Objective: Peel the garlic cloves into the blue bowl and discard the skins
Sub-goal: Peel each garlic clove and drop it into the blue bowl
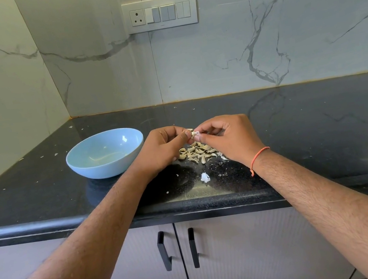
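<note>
My left hand [162, 146] and my right hand [225, 136] meet above the black counter, both pinching one small garlic clove [193, 133] between their fingertips, with a bit of white skin sticking out of it. Directly below the hands lies a pile of garlic cloves [196, 153]. The blue bowl [105, 153] stands to the left of my left hand, apart from it, and holds nothing that I can make out. A white scrap of skin [205, 177] lies nearer to me on the counter.
The black counter [322, 130] runs to marble walls at the back and left, with small skin flecks scattered over it. A switch panel [160, 13] sits on the back wall. Cabinet doors with black handles [164, 251] are below the counter's front edge.
</note>
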A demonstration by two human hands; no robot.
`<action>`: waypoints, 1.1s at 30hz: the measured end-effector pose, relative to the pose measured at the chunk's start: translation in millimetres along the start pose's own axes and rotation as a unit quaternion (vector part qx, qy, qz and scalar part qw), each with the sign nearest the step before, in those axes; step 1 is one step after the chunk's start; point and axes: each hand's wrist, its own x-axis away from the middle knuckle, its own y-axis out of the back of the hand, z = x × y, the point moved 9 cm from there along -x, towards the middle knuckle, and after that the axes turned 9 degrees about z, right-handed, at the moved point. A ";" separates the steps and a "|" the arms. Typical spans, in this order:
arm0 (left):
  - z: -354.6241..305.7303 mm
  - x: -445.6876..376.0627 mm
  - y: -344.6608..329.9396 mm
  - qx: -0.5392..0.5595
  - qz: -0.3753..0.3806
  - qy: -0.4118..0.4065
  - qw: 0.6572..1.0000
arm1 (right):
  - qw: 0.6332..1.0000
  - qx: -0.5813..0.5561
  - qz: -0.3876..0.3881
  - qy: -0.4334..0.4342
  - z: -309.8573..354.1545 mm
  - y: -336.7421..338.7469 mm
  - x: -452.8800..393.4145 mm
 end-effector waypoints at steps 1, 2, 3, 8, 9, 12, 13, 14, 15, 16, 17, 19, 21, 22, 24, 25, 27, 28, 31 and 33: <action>-0.8 0.5 -0.7 -0.005 0.001 0.001 1.000 | 1.000 0.003 0.000 0.000 0.5 -0.2 0.2; -1.8 0.7 -1.4 -0.009 0.003 0.002 1.000 | 1.000 0.008 0.000 -0.001 1.0 -0.2 0.4; -2.7 0.9 -2.3 -0.010 0.006 0.002 1.000 | 1.000 0.012 -0.001 -0.002 0.8 -0.3 0.4; -4.0 0.3 -5.5 -0.008 0.019 0.003 1.000 | 1.000 0.005 0.001 -0.003 0.6 -1.8 -0.3; -4.2 0.1 -6.5 -0.008 0.022 0.002 1.000 | 1.000 0.004 0.002 -0.001 1.5 -2.4 0.0; -2.8 -1.1 -6.7 -0.006 0.023 -0.001 1.000 | 1.000 -0.001 0.003 0.002 3.2 -2.6 0.2; -1.8 -1.8 -5.6 -0.005 0.018 -0.003 1.000 | 1.000 -0.001 0.001 0.001 2.7 -2.0 0.1; -1.1 -2.2 -3.8 -0.006 0.010 -0.006 1.000 | 1.000 -0.002 -0.001 0.000 2.1 -1.1 -0.1; -1.0 -2.6 -2.5 -0.009 0.001 -0.008 1.000 | 1.000 -0.001 -0.004 -0.002 1.4 0.1 -0.3; -0.6 -2.5 -1.4 -0.010 -0.006 -0.009 1.000 | 1.000 0.004 -0.006 -0.003 0.7 1.1 -0.6; 0.1 -2.6 -0.8 -0.010 -0.011 -0.008 1.000 | 1.000 0.012 -0.009 -0.003 0.8 1.9 -0.7; 1.8 -2.0 0.2 -0.009 -0.018 -0.003 1.000 | 0.999 0.036 -0.011 0.004 3.7 3.0 0.3; 1.0 -0.9 0.9 -0.018 -0.022 -0.007 1.000 | 0.998 0.055 -0.015 0.021 8.6 3.6 1.5; -0.3 -0.6 1.4 -0.027 -0.024 -0.014 0.999 | 0.997 0.063 -0.017 0.030 10.8 4.1 1.8; -4.0 0.2 1.9 -0.042 -0.027 -0.028 0.998 | 0.996 0.076 -0.018 0.045 13.5 4.0 2.3; -5.6 0.7 1.7 -0.042 -0.027 -0.031 0.998 | 0.996 0.077 -0.016 0.049 13.7 4.0 2.2; -5.4 1.4 1.7 -0.030 -0.025 -0.027 0.999 | 0.996 0.074 -0.012 0.050 12.0 4.0 1.8; -4.5 1.6 1.8 -0.025 -0.022 -0.023 0.999 | 0.996 0.070 -0.011 0.049 10.6 4.1 1.6; -1.6 2.0 2.9 -0.002 -0.020 -0.006 1.000 | 0.997 0.064 -0.009 0.045 7.9 4.2 1.5; 0.4 2.2 4.1 0.023 -0.022 0.006 0.999 | 0.997 0.063 -0.004 0.046 8.0 3.5 1.6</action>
